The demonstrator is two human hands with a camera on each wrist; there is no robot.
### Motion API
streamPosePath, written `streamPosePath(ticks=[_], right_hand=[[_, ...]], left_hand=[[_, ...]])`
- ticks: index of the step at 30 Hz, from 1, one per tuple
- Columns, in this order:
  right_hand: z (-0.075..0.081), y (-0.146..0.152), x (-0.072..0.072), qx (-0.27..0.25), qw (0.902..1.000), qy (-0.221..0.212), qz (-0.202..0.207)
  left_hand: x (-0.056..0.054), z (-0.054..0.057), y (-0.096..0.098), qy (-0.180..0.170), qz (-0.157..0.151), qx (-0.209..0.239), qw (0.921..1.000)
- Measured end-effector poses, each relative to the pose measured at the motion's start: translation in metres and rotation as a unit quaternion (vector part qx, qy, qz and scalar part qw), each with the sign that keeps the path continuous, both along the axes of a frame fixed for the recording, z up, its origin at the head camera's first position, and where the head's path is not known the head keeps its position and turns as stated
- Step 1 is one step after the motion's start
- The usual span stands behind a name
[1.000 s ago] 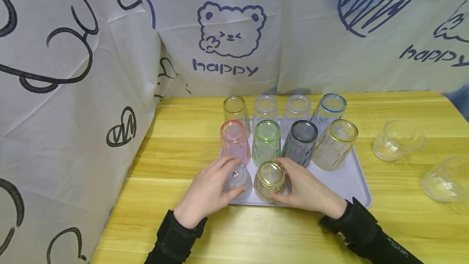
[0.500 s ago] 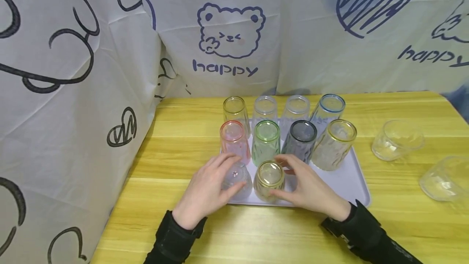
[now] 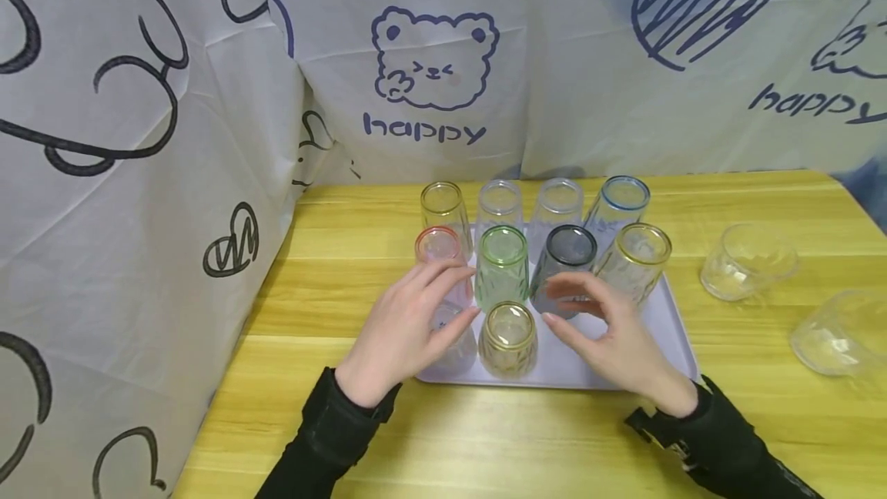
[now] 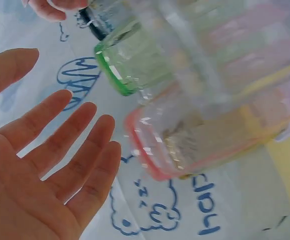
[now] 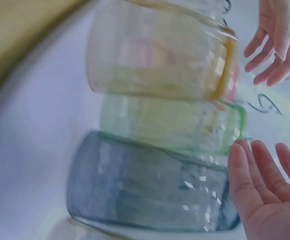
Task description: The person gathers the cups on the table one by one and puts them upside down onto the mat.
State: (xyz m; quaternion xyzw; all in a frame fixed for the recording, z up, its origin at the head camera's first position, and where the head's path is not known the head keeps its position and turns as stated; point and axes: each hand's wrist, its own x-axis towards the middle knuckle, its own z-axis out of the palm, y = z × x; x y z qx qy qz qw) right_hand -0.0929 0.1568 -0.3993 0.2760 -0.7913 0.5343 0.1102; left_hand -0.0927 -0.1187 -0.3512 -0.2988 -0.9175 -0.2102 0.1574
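Observation:
My left hand, fingers spread and holding nothing, hovers over the clear glass at the tray's front left. It partly hides the pink glass behind. An amber-rimmed glass stands at the front, between my hands. To its right is my right hand, fingers apart with nothing between them, overlapping the dark grey glass in the head view. In the left wrist view, the straight left fingers are apart from the pink glass's red base. Right fingers show beside the grey glass.
Inverted glasses stand in rows on the white tray, among them a green one, a yellow-rimmed one and a blue-rimmed one. Two clear glasses, one nearer the back, lie on the wooden table at right.
Both hands have let go of the two front glasses, which stay on the tray. The left hand has risen and moved slightly away; the right has moved right and away from the amber-rimmed glass.

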Motion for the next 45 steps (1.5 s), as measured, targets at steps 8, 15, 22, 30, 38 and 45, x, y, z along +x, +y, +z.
streamPosePath(ticks=[8, 15, 22, 30, 38, 45], right_hand=[[0.024, 0.032, -0.011, -0.12, 0.9908, 0.036, -0.052], [0.039, 0.072, -0.029, -0.217, 0.9674, 0.04, -0.124], [0.035, 0.109, -0.037, -0.2, 0.9274, 0.042, -0.314], [0.014, 0.134, -0.036, -0.113, 0.8921, 0.018, -0.437], [-0.004, 0.148, -0.038, -0.068, 0.8739, -0.023, -0.481], [-0.011, 0.149, -0.043, -0.114, 0.8712, -0.123, -0.461]], left_hand=[[-0.016, 0.025, 0.024, 0.03, -0.033, -0.032, 0.9985], [-0.029, 0.047, 0.052, 0.056, -0.078, -0.061, 0.9935], [-0.043, 0.06, 0.085, 0.068, -0.117, -0.104, 0.9853], [-0.056, 0.067, 0.121, 0.054, -0.127, -0.162, 0.9771], [-0.064, 0.065, 0.15, 0.019, -0.116, -0.224, 0.9675], [-0.068, 0.06, 0.165, 0.012, -0.119, -0.239, 0.9636]])
